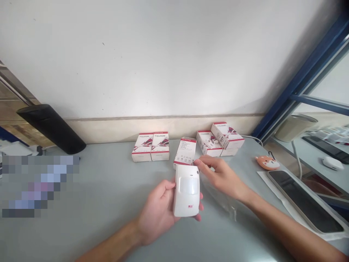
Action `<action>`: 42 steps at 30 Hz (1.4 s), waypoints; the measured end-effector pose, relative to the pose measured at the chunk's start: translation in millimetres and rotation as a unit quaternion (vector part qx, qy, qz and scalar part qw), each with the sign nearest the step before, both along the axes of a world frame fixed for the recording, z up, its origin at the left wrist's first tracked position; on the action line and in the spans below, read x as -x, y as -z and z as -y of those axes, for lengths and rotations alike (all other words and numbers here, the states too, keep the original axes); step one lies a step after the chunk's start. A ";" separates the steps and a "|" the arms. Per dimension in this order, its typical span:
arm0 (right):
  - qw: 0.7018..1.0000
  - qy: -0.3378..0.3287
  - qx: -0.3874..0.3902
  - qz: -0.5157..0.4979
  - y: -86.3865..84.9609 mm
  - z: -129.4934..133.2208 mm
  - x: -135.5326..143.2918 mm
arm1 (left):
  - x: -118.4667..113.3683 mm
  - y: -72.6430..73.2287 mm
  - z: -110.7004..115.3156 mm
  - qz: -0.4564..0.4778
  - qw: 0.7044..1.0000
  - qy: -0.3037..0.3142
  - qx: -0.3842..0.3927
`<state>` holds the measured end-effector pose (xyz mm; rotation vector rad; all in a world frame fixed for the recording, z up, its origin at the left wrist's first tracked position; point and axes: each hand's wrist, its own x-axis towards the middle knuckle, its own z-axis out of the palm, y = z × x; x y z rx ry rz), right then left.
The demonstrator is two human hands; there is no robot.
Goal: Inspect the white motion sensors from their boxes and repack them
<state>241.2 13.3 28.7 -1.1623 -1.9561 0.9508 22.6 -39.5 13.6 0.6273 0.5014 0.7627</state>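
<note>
My left hand [156, 211] is wrapped round a white motion detector [187, 209], thumb on its left edge and fingertips showing past its right edge. The detector's face, with a pale sensor window and a small red logo, is turned up toward me. At its top right corner my right hand [222, 178] has thumb and forefinger pinched together; what lies between them, if anything, is too small to make out. Just behind the detector lies a red and white detector box [185, 149]. A clear plastic bag [222, 200] rests on the table under my right forearm.
Along the wall lie two boxes [151, 145] at left and several stacked boxes [227, 136] at right, with a small white item on one. A phone [305, 200] and an orange animal-faced pouch [268, 162] sit at right. A black object [53, 127] stands at left.
</note>
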 end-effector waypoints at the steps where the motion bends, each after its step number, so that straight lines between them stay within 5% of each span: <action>1: 0.999 -0.002 0.043 -0.031 -0.5 0.6 0.5 | 0.0 0.0 0.0 -0.001 1.000 0.000 -0.004; 7: 0.981 0.012 0.161 -0.103 2.3 -4.4 -0.3 | 0.5 2.5 -3.5 -0.006 1.000 0.014 -0.010; 21: 0.945 0.255 0.015 -0.203 -5.9 -33.5 -33.6 | 3.2 9.3 -8.7 -0.035 0.994 0.103 -0.018; 28: 0.941 0.240 0.017 -0.238 -23.7 -37.6 -44.3 | 9.8 -0.6 -19.6 -0.084 0.990 0.107 -0.043; 33: 0.919 0.266 -0.012 -0.290 -19.4 -46.9 -56.0 | 19.0 -6.6 -28.7 -0.113 0.982 0.140 -0.063; 42: 0.883 0.273 -0.017 -0.381 -7.0 -73.0 -97.1 | 29.1 10.9 -44.2 -0.133 0.969 0.197 -0.064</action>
